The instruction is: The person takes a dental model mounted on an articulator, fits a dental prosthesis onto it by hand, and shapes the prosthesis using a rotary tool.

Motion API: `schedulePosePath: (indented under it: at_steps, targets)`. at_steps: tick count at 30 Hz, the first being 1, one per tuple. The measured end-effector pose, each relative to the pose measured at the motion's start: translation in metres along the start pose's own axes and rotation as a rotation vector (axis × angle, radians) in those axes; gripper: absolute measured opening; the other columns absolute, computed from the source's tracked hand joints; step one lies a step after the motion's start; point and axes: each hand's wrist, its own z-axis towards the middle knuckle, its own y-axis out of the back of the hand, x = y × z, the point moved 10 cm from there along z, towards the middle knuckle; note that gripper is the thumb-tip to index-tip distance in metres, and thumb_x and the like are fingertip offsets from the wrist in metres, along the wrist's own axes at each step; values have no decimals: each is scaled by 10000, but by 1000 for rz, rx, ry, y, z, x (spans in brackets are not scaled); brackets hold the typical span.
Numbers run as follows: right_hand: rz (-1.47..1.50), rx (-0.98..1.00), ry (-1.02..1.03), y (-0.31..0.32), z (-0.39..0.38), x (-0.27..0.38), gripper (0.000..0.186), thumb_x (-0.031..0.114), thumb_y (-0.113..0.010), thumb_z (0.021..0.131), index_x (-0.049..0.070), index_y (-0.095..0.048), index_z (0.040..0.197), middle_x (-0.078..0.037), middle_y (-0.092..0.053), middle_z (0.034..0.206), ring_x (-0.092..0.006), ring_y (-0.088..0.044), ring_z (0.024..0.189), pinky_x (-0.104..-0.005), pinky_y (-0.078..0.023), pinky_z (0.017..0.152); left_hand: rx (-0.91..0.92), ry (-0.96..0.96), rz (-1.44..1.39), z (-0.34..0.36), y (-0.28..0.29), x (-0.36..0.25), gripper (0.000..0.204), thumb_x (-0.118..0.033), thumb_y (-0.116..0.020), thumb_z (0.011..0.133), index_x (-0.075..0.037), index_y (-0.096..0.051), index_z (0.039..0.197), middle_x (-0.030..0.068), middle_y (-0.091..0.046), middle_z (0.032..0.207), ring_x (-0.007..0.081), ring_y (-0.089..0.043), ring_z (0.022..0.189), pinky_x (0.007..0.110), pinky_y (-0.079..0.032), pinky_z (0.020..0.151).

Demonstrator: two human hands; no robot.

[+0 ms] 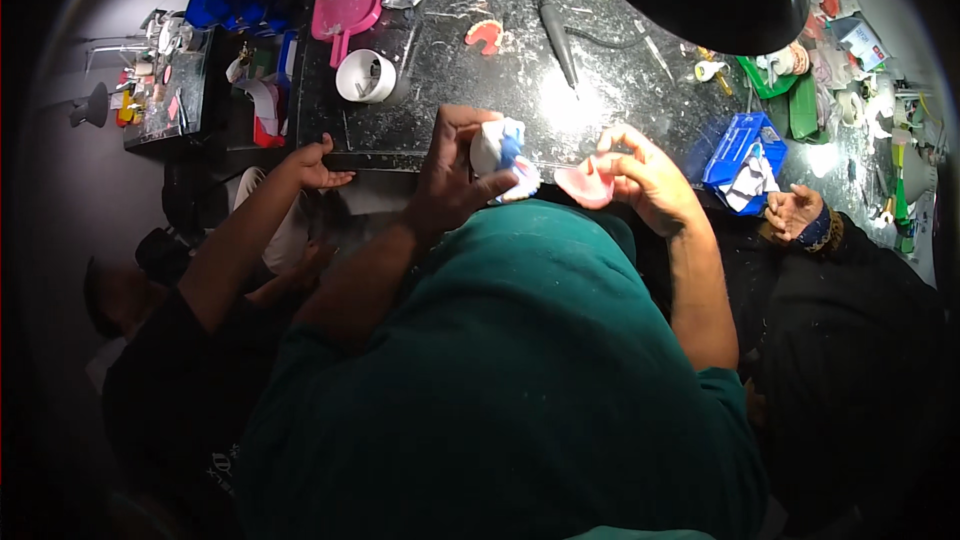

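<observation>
On your far left, a co-worker's hand (pixel 318 168) rests near the edge of the counter (pixel 440 75), clear of your work. Beyond it sit the pink dustpan (pixel 345 12) and the white cup (pixel 365 77), off to the side, perhaps so the space before you is free while both remain within reach. Your left hand (pixel 452 168) is closed around the white-and-blue cast (pixel 487 152), thumb across the near side, likely to steady it while its face is turned to the light. Past it on the counter lies a red arch (pixel 485 36), then the handpiece (pixel 558 40), its tip toward you, which seems handy for picking up. Your right hand (pixel 645 180) pinches the pink plate (pixel 587 188) between thumb and fingers, probably by the rim to leave its surface in view; whether a thin tool is there too, you cannot tell. Further right, the blue bin (pixel 735 158) stands beside another co-worker's hand (pixel 795 212). As for your two pieces, the cast sits inside your left grip, and the plate hangs at your right fingertips, just beside the cast, with a small gap between, both at the counter's near edge.
</observation>
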Motion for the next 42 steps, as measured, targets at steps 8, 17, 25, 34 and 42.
schedulePosePath:
  at_steps: [8,17,25,34,42]
  targets:
    - [-273,211,144,-23,-11,-32,278,157,-545,934,9,-590,1165,-106,-572,1240,-176,-538,1121,-306,-396,984,-68,22,-453,30,16,18,597,-543,-445,929,-9,-391,1189,162,-583,921,260,-605,862,400,-509,819]
    - [-212,353,168,-44,-37,-27,567,308,-667,858,2,-492,1303,-133,-532,1305,-226,-485,1228,-342,-353,1041,-89,460,-876,17,0,53,654,-587,-319,939,18,-549,1037,151,-568,928,275,-573,825,432,-501,787]
    - [-138,74,594,-37,-19,35,361,282,-394,1013,-17,-429,1212,-179,-596,1138,-201,-639,872,-317,-543,713,41,454,-713,22,-13,21,599,-540,-345,940,20,-531,1043,140,-572,845,247,-579,785,398,-499,718]
    - [-550,-71,869,-89,-44,121,345,124,-576,926,-1,-491,1236,-162,-634,1079,-215,-632,983,-336,-503,852,137,353,-202,23,-37,-38,395,-414,-331,965,-62,-441,1104,73,-556,830,144,-545,716,274,-450,658]
    - [-539,-52,952,-99,-49,120,290,-12,-624,855,9,-596,1143,-127,-608,1139,-224,-589,1092,-354,-489,939,156,62,251,21,-46,-73,440,-379,-273,981,-22,-418,1194,22,-464,1018,65,-454,879,213,-400,719]
